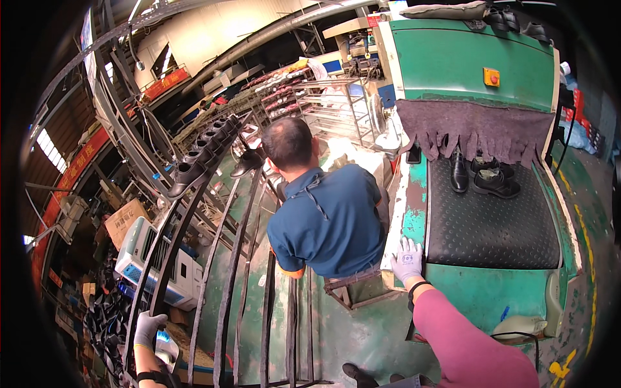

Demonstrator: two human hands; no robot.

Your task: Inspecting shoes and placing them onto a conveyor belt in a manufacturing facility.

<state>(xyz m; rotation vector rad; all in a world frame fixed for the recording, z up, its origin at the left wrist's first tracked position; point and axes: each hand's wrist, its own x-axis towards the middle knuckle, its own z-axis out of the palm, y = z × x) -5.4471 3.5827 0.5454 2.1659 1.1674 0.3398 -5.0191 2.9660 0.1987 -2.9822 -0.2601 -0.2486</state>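
Note:
My right hand (pixel 407 258), in a white glove, rests flat on the worn left edge of a green conveyor machine (pixel 453 58), fingers spread and holding nothing. My left hand (pixel 147 328), also gloved, grips a black metal rail (pixel 169 258) of a curved rack at the lower left. Black shoes (pixel 486 178) lie on the dark rubber belt (pixel 491 226) just below a frayed purple cloth curtain (pixel 472 129). A person in a blue shirt (pixel 326 216) sits with their back to me, between the rack and the machine.
A row of black shoes (pixel 206 147) rides along the curved rack at the upper left. A white appliance (pixel 169 268) and cardboard boxes (pixel 123 223) stand below the rack. Wire shelving (pixel 336 107) stands behind the seated person. My own shoe (pixel 357 373) shows on the green floor.

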